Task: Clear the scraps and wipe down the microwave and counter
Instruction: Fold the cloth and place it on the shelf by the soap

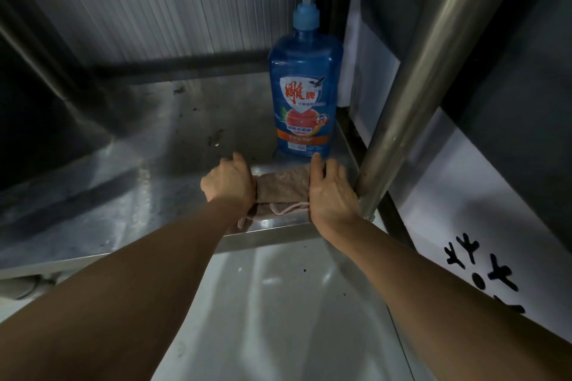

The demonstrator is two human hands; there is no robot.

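A folded brownish cloth [283,187] with a pale loop of cord lies at the front right corner of a stainless steel counter [148,182]. My left hand [229,184] grips the cloth's left end, fingers curled over it. My right hand [332,192] holds its right end, thumb along the cloth's far edge. Small dark scraps [215,136] speckle the counter behind the cloth. No microwave is in view.
A tall blue pump bottle of dish soap [305,102] stands just behind the cloth. A thick steel post [418,71] rises right beside my right hand. A steel sink basin [278,303] lies below the counter's front edge. A dark slanted steel panel [40,108] fills the left.
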